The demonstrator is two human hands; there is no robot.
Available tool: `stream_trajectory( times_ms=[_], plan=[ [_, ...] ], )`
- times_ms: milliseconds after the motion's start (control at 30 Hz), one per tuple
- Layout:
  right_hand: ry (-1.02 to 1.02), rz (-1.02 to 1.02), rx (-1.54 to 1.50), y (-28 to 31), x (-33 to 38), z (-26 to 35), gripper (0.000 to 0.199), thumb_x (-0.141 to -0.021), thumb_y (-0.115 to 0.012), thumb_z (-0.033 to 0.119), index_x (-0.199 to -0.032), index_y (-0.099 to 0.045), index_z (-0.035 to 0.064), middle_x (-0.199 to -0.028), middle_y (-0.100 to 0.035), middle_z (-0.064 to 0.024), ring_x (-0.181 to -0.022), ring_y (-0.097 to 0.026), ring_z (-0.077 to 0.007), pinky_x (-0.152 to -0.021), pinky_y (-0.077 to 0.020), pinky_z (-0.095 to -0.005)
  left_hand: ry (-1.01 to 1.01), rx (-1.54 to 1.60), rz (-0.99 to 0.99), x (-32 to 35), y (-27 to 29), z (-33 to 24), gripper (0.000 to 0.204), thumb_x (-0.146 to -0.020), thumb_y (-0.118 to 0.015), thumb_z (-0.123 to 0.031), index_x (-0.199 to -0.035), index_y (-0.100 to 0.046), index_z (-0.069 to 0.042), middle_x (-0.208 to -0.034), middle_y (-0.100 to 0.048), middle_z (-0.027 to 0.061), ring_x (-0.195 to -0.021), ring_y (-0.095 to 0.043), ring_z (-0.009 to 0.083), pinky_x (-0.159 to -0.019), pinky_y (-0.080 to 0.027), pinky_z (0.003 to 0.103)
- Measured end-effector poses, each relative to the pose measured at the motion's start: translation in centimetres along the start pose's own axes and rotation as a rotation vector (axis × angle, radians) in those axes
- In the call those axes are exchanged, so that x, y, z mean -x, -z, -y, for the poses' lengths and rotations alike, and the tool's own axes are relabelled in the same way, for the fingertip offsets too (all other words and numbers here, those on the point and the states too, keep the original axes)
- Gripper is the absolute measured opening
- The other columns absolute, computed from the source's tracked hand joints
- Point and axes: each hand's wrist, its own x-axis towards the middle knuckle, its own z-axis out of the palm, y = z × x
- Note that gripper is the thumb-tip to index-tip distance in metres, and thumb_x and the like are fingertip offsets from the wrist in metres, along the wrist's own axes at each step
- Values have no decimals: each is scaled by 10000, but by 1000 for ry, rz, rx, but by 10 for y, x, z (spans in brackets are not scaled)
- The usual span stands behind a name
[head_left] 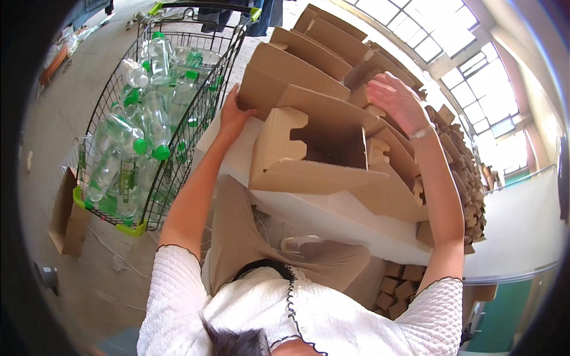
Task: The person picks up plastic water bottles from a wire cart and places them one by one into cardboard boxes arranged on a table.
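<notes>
Several ribbed-edged brown cartons [317, 50] stand in a row on a white worktop [332, 219], beside gridded windows [409, 26] and above a grey floor [53, 130]. In front of them I see one open carton [323, 178], a dark hollow framed by stiff, notched flaps [282, 133]. My left grip [234, 117], thumb and fingers apart, meets a smooth panel's corner; whether it pinches, I cannot tell. My right grip [399, 107] is loosely spread over the row. At left, a black wire cart [132, 229] holds clear, glossy bottles [157, 121].
</notes>
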Motion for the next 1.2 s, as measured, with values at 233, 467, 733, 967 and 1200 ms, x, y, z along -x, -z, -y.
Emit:
stream_trajectory(
  times_ms=[233, 467, 733, 967, 1200],
  plan=[
    [581, 266, 1134, -81, 169, 15, 499, -841, -765, 233, -1318, -668, 124, -1345, -663, -105, -1105, -695, -254, -964, -537, -378, 27, 72, -44, 80, 7, -157, 456, -973, -696, -276, -1284, -646, 54, -1191, -713, 184, -1137, -669, 292, -1016, -498, 395],
    [734, 169, 1568, -132, 203, -54, 402, -827, -655, 109, -1227, -690, 103, -928, -710, -15, -1044, -649, -208, -778, -543, -372, -18, -929, 540, 99, 3, -285, 815, -854, -676, -686, -1219, -686, 43, -1189, -701, 252, -1164, -661, 372, -1009, -500, 422],
    [735, -176, 1455, -128, 204, -96, 444, -789, -707, 58, -1208, -618, -59, -1371, -556, -277, -1365, -463, -448, -1208, -266, -580, -163, -1009, 308, 89, 11, -248, 290, -947, -638, -240, -917, -704, 41, -894, -720, 255, -885, -714, 424, -816, -568, 506],
    [491, -446, 1388, -134, 214, -130, 481, -764, -731, 82, -1204, -587, -45, -1491, -372, -408, -1429, -300, -591, -1189, -203, -679, 395, 65, 125, 89, 30, -206, 187, -899, -759, -246, -950, -718, -71, -889, -752, 34, -737, -711, 162, -606, -553, 277],
    [636, -593, 1319, -153, 210, -124, 180, -824, -621, 13, -1000, -643, -16, -1505, -447, -264, -1472, -311, -484, -1204, -173, -677, 588, 666, 22, 97, 40, -154, 181, -887, -772, -200, -1023, -703, -102, -874, -735, 29, -583, -655, 117, -474, -479, 237]
  ],
)
